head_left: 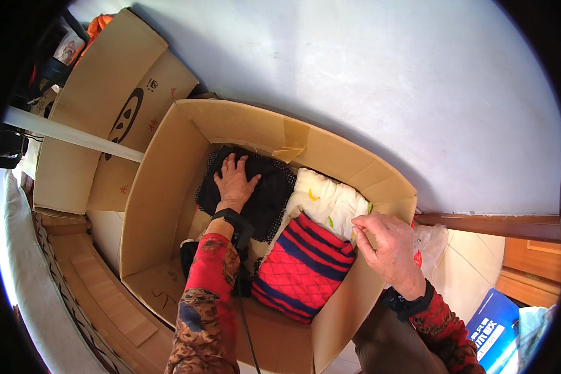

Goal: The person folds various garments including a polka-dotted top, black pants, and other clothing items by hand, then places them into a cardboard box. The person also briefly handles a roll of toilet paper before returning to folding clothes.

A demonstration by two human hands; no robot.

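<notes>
My left hand (234,185) lies with spread fingers on a folded black cloth (265,181) with a white-dotted edge, in the far left part of an open cardboard box (153,193). My right hand (388,246) is over the box's right side, fingers bent and thumb apart from them, with nothing seen in its grip. Beside its fingertips is a folded white cloth (330,199) with small yellow and green figures. A folded red knit garment (302,274) with dark blue stripes lies in front, overlapping the white cloth. Darker cloth near my left forearm is partly hidden.
A pale wall (368,75) rises behind the box. Another cardboard box (100,131) stands at the left, crossed by a white pole (75,133). Lower right are a blue box (493,330) and a clear plastic bag (429,246). A dark cord (248,336) hangs by my left forearm.
</notes>
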